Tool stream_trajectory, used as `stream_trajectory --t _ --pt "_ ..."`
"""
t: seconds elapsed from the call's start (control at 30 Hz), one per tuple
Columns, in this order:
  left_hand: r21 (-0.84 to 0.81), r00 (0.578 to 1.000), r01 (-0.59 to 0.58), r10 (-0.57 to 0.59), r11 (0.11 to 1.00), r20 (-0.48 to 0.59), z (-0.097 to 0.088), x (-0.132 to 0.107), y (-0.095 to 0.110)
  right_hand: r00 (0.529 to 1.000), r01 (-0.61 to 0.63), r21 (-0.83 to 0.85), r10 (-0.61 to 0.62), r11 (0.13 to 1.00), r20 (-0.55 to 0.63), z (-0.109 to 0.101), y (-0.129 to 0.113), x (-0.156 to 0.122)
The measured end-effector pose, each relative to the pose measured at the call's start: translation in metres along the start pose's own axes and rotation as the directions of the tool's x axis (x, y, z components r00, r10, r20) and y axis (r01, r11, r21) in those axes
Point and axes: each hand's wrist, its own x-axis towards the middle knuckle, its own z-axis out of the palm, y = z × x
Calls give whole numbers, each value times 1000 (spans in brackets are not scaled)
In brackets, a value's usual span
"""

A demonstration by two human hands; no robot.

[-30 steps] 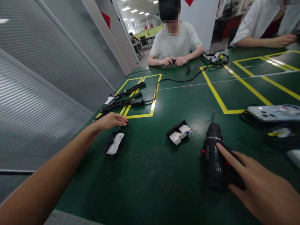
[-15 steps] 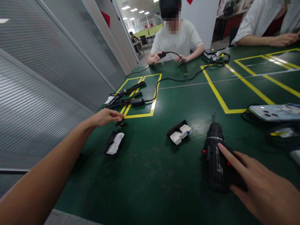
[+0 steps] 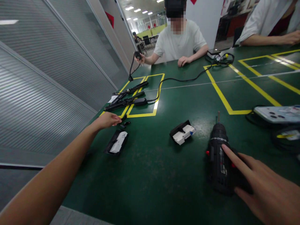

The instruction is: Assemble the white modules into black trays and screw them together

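Observation:
My left hand (image 3: pixel 109 120) is at the far left of the table, its fingers pinched on a small black part (image 3: pixel 124 117). Beside the fingertips lie a few more small black pieces (image 3: pixel 126 124). Nearer to me is a black casing with a white inner face (image 3: pixel 119 142). A second black-and-white casing (image 3: pixel 182 132) with a blue spot rests in the middle. My right hand (image 3: pixel 264 178) is closed around the grip of a black cordless drill (image 3: pixel 220 159), index finger along its body. The drill lies on its side, bit pointing away from me.
Black hair-straightener-like tools (image 3: pixel 131 100) with a cord lie inside yellow tape at the left. A phone (image 3: pixel 276 114) and cables are at the right. Across the green table (image 3: pixel 150 175), a person (image 3: pixel 180 40) holds a black plug; another sits at far right.
My left fingers have closed on a small black part and lifted it slightly. The person opposite has swung the plug and cord to the left. My right hand stays on the drill.

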Motion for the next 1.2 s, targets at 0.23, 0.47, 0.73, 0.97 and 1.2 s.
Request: stream_trajectory --t 0.23,0.47,0.73,0.97,1.2 --pt "16 975 51 -46 999 -217 -21 -1 -1 999 -13 -35 14 999 36 4 2 -3" --pt "38 918 129 -105 991 -382 -63 -15 -17 996 -44 -17 45 999 74 12 7 -13" --pt "-53 976 216 -216 975 -1 -28 -50 -3 991 -58 -57 65 997 120 10 5 -10" --pt "67 942 246 -255 967 220 -2 -116 38 993 -43 -48 48 998 107 8 4 -10" --pt "203 955 148 -193 968 226 13 -134 51 999 -17 -26 18 1000 48 7 3 -8"
